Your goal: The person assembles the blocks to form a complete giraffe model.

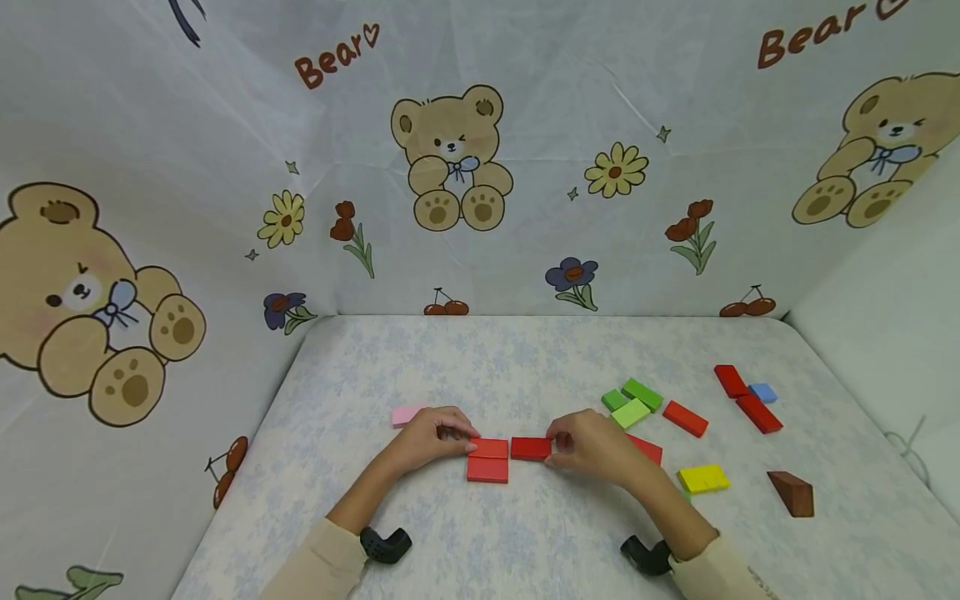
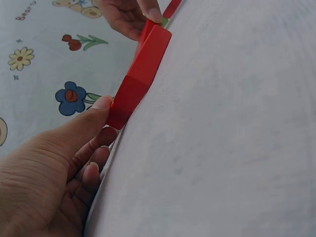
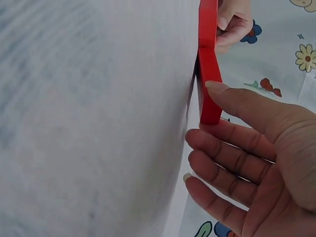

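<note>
Red blocks [image 1: 488,459] smooth painted wood; tablecloth [image 1: 525,367] matt cloth.

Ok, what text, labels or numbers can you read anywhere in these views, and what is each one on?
"Bear" with a small heart: printed on the backdrop cloth, upper left of centre in the head view.
"Bear" with a heart cut off by the frame edge: same cloth, top right.
Left wrist view: a brown word at the top left corner, too blurred to read.
The coloured blocks and the tabletop carry no text.
</note>
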Demonstrator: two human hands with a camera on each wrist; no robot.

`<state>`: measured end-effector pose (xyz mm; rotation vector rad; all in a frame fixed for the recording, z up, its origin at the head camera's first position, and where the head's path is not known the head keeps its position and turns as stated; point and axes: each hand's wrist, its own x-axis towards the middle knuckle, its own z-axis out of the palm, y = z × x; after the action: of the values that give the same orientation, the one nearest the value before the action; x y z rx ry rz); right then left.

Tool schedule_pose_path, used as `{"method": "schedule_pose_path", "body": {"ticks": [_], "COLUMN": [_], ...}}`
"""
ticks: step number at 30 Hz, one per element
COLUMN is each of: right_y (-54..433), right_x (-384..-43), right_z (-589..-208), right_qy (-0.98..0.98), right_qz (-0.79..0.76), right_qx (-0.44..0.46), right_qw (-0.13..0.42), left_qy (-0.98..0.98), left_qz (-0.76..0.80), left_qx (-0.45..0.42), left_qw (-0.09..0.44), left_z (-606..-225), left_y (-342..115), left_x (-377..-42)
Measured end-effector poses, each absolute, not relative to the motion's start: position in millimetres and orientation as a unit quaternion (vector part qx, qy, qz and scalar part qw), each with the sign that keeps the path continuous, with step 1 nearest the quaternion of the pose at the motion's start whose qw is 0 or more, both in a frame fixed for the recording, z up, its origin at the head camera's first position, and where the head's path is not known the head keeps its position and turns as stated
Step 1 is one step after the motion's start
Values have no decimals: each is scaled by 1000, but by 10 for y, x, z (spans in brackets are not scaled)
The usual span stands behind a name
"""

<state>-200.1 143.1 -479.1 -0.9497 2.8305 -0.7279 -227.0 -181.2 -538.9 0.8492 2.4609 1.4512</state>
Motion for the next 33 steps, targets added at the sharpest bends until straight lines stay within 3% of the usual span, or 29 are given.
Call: {"method": "schedule_pose_path", "body": {"ticks": [33], "right_y": [1334], "right_x": [-1971], "right_z": [-4845], "right_qy": [945], "right_qz": [-196], "right_qx": [-254], "right_qw": [61], "left_qy": [824], "left_qz": [484], "left_qx": [278], "left_qw": [93], "left_z": [-5367], "left_y": [-1809], "left_x": [-2263]}}
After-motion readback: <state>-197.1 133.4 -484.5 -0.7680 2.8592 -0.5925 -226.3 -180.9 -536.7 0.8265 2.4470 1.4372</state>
